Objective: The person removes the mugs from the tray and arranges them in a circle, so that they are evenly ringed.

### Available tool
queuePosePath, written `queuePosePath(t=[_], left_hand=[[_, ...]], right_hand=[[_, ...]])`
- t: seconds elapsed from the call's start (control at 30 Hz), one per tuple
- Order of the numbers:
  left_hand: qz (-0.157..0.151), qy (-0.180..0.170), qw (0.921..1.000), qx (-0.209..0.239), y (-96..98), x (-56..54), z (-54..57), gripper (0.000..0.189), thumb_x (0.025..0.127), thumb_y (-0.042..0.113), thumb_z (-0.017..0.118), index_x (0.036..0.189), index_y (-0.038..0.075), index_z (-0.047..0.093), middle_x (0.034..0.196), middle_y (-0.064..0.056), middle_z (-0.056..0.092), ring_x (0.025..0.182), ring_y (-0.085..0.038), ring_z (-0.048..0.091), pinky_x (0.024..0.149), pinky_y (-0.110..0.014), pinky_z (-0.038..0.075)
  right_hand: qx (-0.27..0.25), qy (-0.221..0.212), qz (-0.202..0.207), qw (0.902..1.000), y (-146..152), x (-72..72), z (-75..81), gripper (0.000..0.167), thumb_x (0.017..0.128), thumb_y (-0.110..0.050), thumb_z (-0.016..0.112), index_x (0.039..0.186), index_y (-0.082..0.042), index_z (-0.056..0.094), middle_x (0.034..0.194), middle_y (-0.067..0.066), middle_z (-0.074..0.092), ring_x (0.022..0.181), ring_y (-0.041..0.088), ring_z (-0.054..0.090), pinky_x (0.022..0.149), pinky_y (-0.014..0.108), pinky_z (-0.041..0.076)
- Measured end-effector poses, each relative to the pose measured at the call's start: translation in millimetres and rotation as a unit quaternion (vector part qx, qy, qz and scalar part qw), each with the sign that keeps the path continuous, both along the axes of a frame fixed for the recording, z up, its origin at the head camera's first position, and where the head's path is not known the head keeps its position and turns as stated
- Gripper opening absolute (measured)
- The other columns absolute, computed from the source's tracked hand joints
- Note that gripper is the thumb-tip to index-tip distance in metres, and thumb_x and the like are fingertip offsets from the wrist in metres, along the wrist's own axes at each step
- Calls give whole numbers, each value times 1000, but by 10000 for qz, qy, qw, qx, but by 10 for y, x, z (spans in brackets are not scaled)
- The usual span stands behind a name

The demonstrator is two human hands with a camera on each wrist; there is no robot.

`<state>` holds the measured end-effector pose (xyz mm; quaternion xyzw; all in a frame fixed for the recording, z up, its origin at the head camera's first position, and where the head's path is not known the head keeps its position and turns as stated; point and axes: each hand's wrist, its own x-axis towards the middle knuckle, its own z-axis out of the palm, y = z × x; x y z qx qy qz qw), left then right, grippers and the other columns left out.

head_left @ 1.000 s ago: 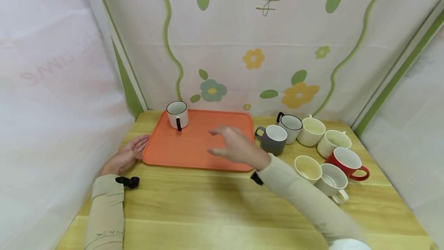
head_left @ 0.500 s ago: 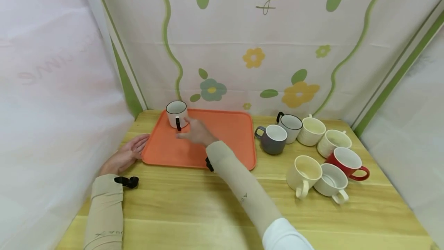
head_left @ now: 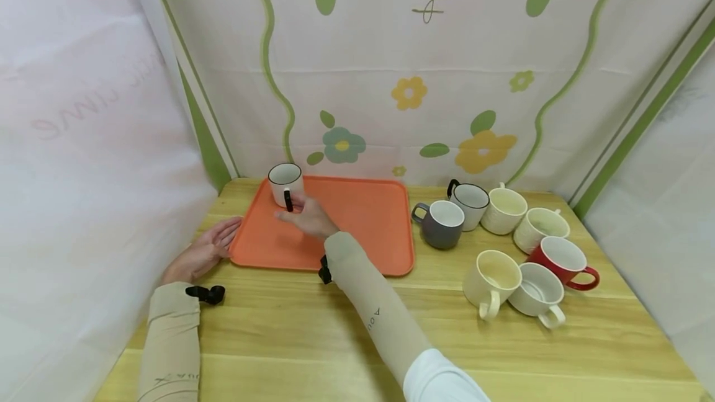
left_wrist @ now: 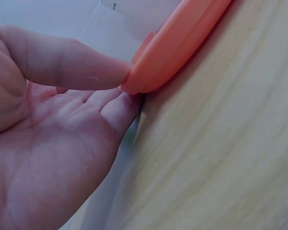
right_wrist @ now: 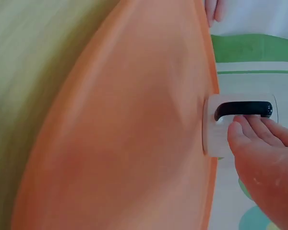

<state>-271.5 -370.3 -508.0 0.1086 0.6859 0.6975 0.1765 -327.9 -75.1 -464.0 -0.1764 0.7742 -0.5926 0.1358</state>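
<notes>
A white mug (head_left: 283,189) with a black rim and black handle (right_wrist: 245,108) stands upright at the far left corner of the orange tray (head_left: 352,228). My right hand (head_left: 310,216) reaches over the tray to it, fingertips right at the handle's right side. The thumb is spread away on the handle's other side. My left hand (head_left: 203,250) lies on the table against the tray's left edge, palm showing. Its thumb (left_wrist: 72,60) and straight fingers touch the outer side of the rim (left_wrist: 158,60) in the left wrist view.
To the tray's right stand several mugs: a grey one (head_left: 442,228), a black-rimmed white one (head_left: 472,206), a red one (head_left: 550,265), a yellowish one (head_left: 486,284) and other pale ones. A flowered cloth (head_left: 368,110) hangs close behind the tray.
My right hand has swept left from over the tray's right part to the black-rimmed mug's handle. The left hand and all mugs have stayed in place.
</notes>
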Motion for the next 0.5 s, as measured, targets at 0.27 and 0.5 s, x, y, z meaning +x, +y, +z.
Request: queuePosePath(t=[0.27, 0.5], left_hand=[[-74, 34, 10000, -9, 18, -6, -18, 102, 84, -26, 47, 167, -3, -7, 174, -28, -15, 160, -46, -14, 106, -8, 46], [-144, 43, 9999, 80, -10, -2, -9, 101, 85, -27, 46, 168, -2, -7, 174, -27, -16, 160, -46, -14, 106, -11, 48]], right_hand=[[-138, -254, -527, 9982, -23, 62, 46, 27, 99, -34, 74, 110, -10, 77, 120, 11, 76, 114, 32, 69, 91, 43, 56], [550, -494, -768, 9943, 70, 185, 62, 59, 103, -42, 67, 56, -13, 46, 51, -4, 35, 53, 18, 34, 52, 31, 29]])
